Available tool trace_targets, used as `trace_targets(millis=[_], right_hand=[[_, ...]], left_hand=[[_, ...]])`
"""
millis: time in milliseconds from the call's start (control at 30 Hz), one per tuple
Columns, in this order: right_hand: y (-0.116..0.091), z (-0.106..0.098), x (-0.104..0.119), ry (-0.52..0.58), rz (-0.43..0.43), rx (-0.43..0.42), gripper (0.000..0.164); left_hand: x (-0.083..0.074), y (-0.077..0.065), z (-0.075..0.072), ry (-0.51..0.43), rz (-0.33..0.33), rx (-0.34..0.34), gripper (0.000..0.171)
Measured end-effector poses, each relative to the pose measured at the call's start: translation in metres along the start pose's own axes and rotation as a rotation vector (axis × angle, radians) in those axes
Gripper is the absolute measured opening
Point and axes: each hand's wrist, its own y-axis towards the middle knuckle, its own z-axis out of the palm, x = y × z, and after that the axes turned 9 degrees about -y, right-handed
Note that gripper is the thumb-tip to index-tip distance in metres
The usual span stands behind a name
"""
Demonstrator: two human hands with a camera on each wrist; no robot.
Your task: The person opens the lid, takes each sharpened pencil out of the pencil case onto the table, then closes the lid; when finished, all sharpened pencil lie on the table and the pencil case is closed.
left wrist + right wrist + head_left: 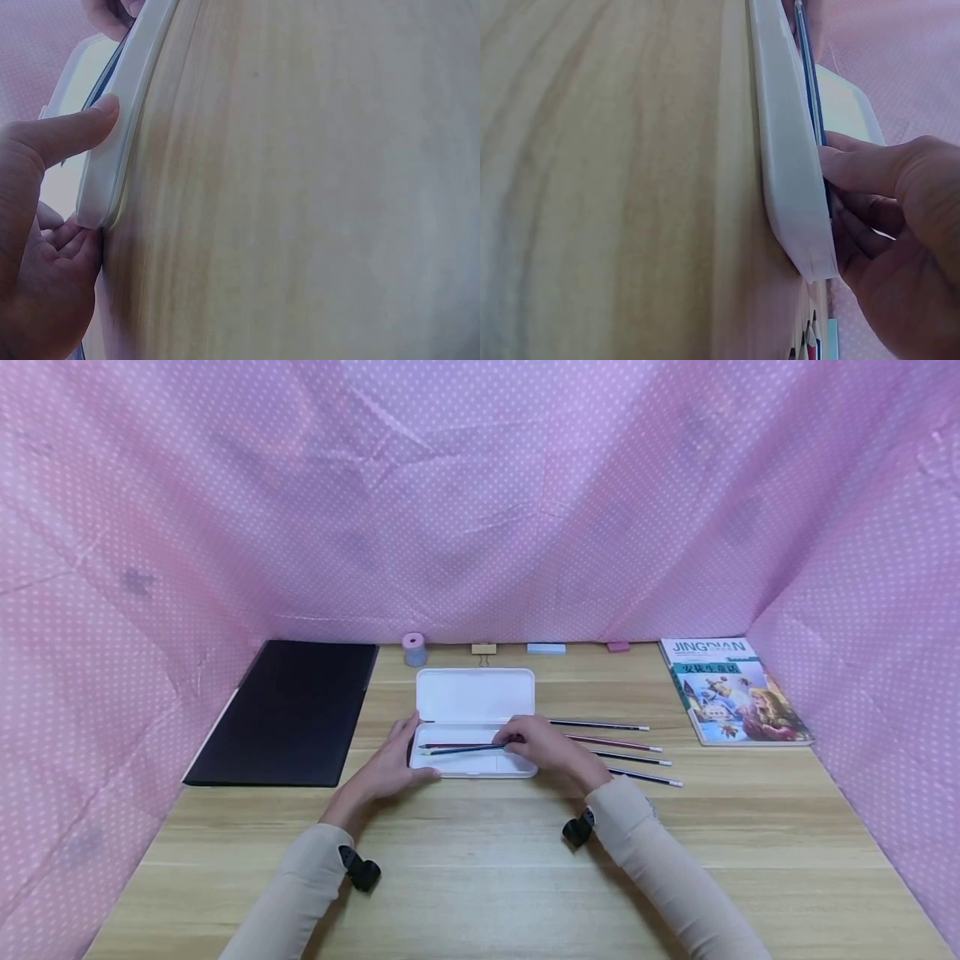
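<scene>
an open white case (475,720) lies mid-tabletop (480,860). the left hand (390,766) steadies its left end, thumb against the front rim, fingers relaxed. the right hand (542,747) pinches a blue pencil (465,749) lying in the tray beside a red pencil (450,745); its fingers hide the pencil's right end. four pencils (618,752) lie right of the case, partly hidden behind that hand. both wrist views are blurred.

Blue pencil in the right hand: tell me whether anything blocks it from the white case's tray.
Nothing visible blocks it. The right hand pinches the blue pencil over the open white plastic pencil case, beside a red pencil. The left hand touches the case's left end.
</scene>
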Motion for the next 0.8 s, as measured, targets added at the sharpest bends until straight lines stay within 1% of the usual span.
trace_targets(millis=[200, 367, 433, 600, 700, 800], right_hand=[[-0.001, -0.001, 0.0, 0.036, -0.018, -0.03, 0.018], [-0.012, -0.01, 0.0, 0.074, -0.003, -0.053, 0.018], [-0.018, -0.016, -0.002, 0.078, 0.017, -0.06, 0.018], [-0.042, -0.031, -0.012, 0.074, 0.047, -0.103, 0.018], [-0.062, -0.039, -0.02, 0.068, 0.07, -0.132, 0.018], [-0.084, -0.045, -0.03, 0.062, 0.111, -0.16, 0.016]], left_hand=[[-0.002, -0.001, -0.001, -0.003, 0.01, -0.003, 0.11], [-0.002, -0.003, 0.0, -0.008, 0.003, -0.003, 0.11], [-0.002, -0.003, 0.0, -0.008, 0.002, -0.006, 0.11], [-0.002, -0.003, 0.0, -0.007, 0.01, -0.006, 0.11], [-0.002, -0.002, 0.0, -0.008, 0.006, -0.007, 0.11], [-0.001, -0.002, 0.0, -0.008, 0.002, -0.005, 0.11]])
